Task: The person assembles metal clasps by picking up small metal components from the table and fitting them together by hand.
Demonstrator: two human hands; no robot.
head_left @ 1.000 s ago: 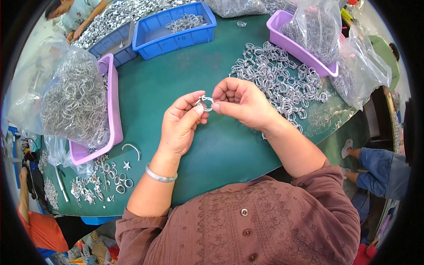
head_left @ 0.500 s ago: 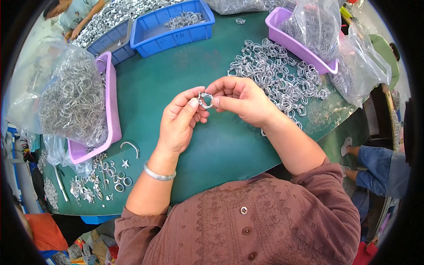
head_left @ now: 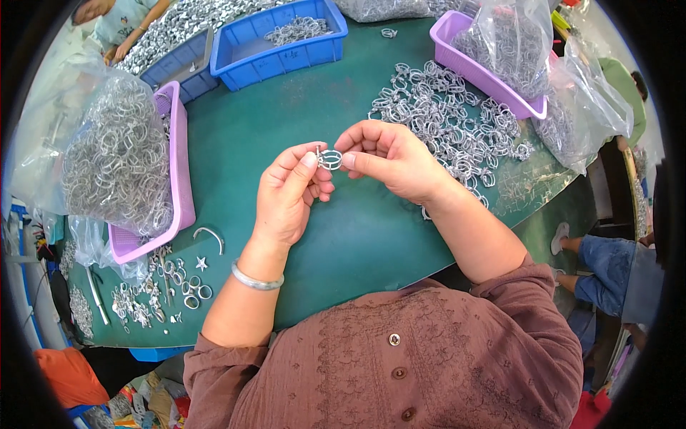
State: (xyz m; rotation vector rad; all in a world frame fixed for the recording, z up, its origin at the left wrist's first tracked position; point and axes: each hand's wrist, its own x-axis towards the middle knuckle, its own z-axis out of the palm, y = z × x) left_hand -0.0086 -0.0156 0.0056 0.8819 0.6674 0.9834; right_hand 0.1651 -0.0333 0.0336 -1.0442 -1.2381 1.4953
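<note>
Pinches silver-coloured double-band ring point(head_left: 330, 159) by its left side between thumb and fingers of left hand point(head_left: 287, 187); grips opposite edge narrowly with right hand point(head_left: 384, 159). Holds it above green tabletop point(head_left: 246, 154). Cannot read small dark marks on blue plastic bin point(head_left: 293, 60).

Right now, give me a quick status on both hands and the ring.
Left hand pinching silver ring. Right hand at ring's right side, grip unclear. Pile of rings lies just beyond right hand.
</note>
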